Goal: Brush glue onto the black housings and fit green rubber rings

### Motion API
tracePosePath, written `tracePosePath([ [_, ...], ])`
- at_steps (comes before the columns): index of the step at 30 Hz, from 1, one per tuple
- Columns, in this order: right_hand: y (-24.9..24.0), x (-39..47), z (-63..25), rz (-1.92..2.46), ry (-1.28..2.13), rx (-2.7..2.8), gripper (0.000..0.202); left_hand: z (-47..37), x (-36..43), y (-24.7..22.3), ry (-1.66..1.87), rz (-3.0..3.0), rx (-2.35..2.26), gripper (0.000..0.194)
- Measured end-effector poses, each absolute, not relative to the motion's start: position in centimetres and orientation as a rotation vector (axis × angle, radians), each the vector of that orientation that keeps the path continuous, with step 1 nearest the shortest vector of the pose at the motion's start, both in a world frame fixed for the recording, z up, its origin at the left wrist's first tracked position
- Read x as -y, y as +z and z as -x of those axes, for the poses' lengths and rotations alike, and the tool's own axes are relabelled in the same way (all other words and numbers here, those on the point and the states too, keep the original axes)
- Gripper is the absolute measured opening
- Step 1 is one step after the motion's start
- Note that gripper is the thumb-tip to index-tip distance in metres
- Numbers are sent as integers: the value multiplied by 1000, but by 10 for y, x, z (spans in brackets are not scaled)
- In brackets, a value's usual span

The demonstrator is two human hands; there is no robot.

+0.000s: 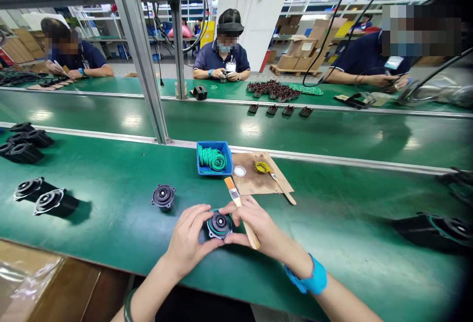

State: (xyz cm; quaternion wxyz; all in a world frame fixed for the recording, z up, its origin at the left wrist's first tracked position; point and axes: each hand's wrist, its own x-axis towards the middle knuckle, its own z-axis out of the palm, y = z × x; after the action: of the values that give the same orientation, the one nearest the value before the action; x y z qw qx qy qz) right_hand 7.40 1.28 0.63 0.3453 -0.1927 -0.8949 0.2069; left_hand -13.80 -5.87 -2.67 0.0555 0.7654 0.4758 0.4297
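Note:
A round black motor-like part (220, 222) with a green ring around its top stands on the green table between my two hands. My left hand (189, 238) grips its left side, thumb at the lower edge and fingers at the upper edge. My right hand (254, 221) touches its right side with thumb and index finger and also holds a wooden-handled brush (251, 233), bristles pointing up and away. A similar black part (163, 196) stands to the left. Behind my hands, a blue bin (215, 172) holds green rings (212, 158).
Brown cardboard (251, 184) carries a yellow container (262, 167), a white lid (240, 171) and a second brush (283, 189). More black parts (55, 202) stand at left, others (439, 228) at right. A metal post (142, 60) rises behind. Three people work across the conveyor.

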Motion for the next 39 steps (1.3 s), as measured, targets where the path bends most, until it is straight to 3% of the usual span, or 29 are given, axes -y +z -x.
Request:
tracePosePath([
  [8, -15, 1, -78, 471, 199, 2230, 15, 133, 61, -36, 1437, -2534, -1406, 25],
  [13, -22, 20, -77, 513, -18, 2165, 18, 123, 69, -39, 1506, -2694, -1391, 15],
  [18, -42, 33, -80, 525, -45, 2207, 19, 112, 74, -40, 1523, -2639, -1403, 23],
  [21, -44, 37, -77, 508, 50, 2182, 28, 110, 76, -42, 1542, -2605, -1466, 21],
  [25, -21, 36, -76, 632, 462, 1899, 11, 118, 76, -38, 1575, -2254, -1494, 12],
  [26, -13, 35, -78, 685, 593, 1803, 8, 120, 74, -36, 1536, -2130, -1508, 16],
  [28, 2, 33, -84, 754, 816, 1623, 8, 125, 69, -32, 1411, -1950, -1522, 47],
  [30, 12, 30, -91, 744, 986, 1493, 26, 127, 63, -29, 1259, -1888, -1483, 76],
  [31, 15, 29, -94, 723, 1049, 1455, 34, 127, 60, -29, 1199, -1873, -1462, 82],
  [39, 11, 33, -97, 848, 1209, 1421, 50, 118, 58, -36, 1232, -1689, -1481, 63],
])
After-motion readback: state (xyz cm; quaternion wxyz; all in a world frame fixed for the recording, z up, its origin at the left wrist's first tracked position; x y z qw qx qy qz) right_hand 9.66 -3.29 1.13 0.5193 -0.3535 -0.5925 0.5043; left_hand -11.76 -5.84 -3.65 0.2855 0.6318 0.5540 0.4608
